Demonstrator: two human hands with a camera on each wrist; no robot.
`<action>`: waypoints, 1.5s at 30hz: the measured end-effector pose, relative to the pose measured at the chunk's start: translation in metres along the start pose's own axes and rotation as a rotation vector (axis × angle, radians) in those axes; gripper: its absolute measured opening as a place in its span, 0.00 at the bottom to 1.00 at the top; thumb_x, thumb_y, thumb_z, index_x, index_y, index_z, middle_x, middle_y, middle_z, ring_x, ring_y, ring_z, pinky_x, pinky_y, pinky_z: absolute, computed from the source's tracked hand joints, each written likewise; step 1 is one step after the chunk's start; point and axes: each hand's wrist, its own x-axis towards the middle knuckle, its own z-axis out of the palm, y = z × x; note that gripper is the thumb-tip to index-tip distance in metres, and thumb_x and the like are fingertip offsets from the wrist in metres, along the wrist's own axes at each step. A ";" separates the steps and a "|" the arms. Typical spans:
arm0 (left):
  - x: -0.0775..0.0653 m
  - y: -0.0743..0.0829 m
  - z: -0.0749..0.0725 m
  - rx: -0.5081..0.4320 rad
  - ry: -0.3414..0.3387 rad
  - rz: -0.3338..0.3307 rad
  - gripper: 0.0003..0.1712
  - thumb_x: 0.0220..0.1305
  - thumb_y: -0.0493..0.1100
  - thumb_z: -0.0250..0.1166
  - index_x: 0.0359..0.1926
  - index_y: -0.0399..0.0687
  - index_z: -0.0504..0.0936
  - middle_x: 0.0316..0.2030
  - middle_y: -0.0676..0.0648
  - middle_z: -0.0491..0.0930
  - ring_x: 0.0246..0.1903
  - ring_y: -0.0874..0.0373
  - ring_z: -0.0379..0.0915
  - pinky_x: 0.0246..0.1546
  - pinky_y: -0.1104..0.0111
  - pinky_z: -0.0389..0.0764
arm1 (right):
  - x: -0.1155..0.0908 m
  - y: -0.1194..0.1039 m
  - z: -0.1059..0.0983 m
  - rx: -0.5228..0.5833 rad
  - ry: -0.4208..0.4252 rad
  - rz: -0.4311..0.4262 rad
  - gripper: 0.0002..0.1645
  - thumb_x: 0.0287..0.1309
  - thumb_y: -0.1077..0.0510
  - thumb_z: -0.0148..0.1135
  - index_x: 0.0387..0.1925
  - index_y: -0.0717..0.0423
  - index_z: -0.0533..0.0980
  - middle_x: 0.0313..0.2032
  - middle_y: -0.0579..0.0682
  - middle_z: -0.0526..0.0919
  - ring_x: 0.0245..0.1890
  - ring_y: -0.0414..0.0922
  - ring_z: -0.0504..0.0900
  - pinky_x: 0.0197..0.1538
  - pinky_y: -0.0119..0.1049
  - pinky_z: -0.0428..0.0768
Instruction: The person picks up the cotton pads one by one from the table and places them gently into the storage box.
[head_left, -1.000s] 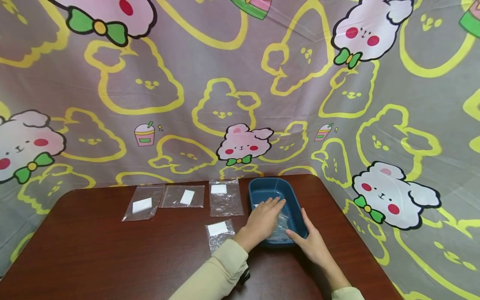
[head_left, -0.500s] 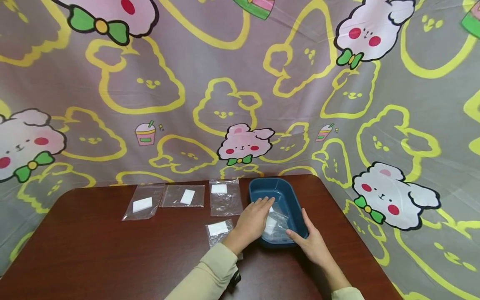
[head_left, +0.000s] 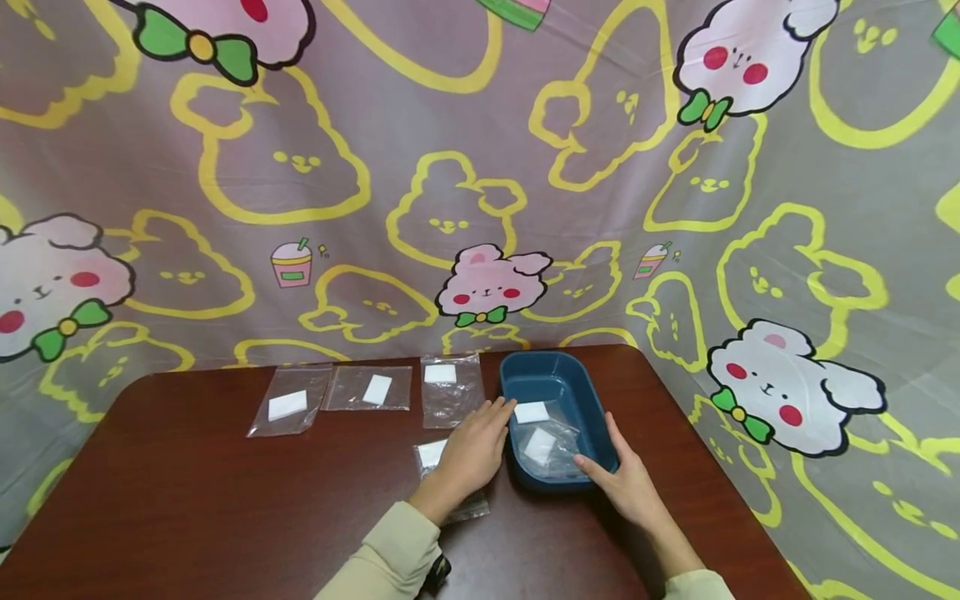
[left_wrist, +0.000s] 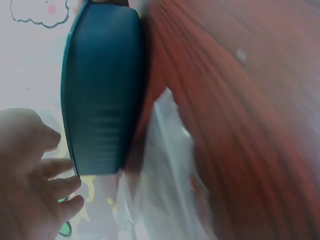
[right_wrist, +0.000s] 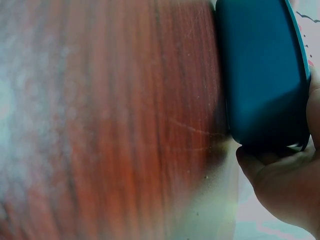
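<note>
1. Well, from the left: beyond the left hand (head_left: 472, 452) and off to its left lie a first clear bag (head_left: 289, 404) and a second clear bag (head_left: 367, 388), each showing a white piece, their neighbouring edges meeting or overlapping.
2. Ahead of that hand is a third clear bag (head_left: 453, 396). A fourth clear bag (head_left: 431, 454) lies on the table (head_left: 225, 483) beneath the hand, peeking out on both sides.
3. I see nothing held in the left hand; its fingers are fairly straight, the tips at the left rim of the blue tray (head_left: 553, 388).
4. That tray sits between the hands. In it, just right of the left fingertips, a far bag (head_left: 532, 412) and a near bag (head_left: 539, 447) overlap.
5. The right hand grips the tray's right side, thumb over the rim, fingers along the outer wall.
6. My judgement is that the bags are being gathered into the tray: two in, four out. I'd say the next move calls for the left hand to pinch a bag, the fourth being closest, with the right steadying the tray.
7. The fourth bag's middle is hidden from me, and the left wrist view blurs its film. I can't tell whether the left fingertips touch the rim, or whether the white pieces are labels or contents. The right wrist view shows the tray's outside only, cut off at the top.
</note>
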 end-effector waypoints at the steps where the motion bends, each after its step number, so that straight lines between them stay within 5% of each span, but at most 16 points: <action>1: -0.002 -0.003 0.000 -0.004 0.004 -0.007 0.26 0.76 0.41 0.55 0.72 0.45 0.69 0.68 0.39 0.70 0.67 0.42 0.66 0.66 0.49 0.69 | 0.001 0.000 -0.001 -0.003 -0.002 0.004 0.62 0.60 0.38 0.69 0.81 0.51 0.42 0.78 0.60 0.47 0.76 0.62 0.50 0.72 0.65 0.53; 18: -0.040 -0.050 -0.005 -0.078 -0.004 -0.117 0.28 0.72 0.44 0.61 0.69 0.37 0.71 0.67 0.32 0.69 0.67 0.35 0.64 0.67 0.45 0.66 | 0.006 -0.001 -0.005 -0.007 -0.012 -0.002 0.61 0.61 0.40 0.69 0.81 0.50 0.42 0.78 0.60 0.47 0.76 0.62 0.50 0.72 0.65 0.54; 45: -0.060 -0.057 -0.005 -0.104 -0.110 -0.086 0.33 0.69 0.43 0.65 0.69 0.33 0.69 0.69 0.33 0.66 0.71 0.36 0.57 0.71 0.44 0.57 | 0.000 0.000 -0.001 0.012 -0.003 0.008 0.60 0.61 0.42 0.69 0.81 0.51 0.42 0.78 0.59 0.47 0.76 0.61 0.48 0.72 0.64 0.52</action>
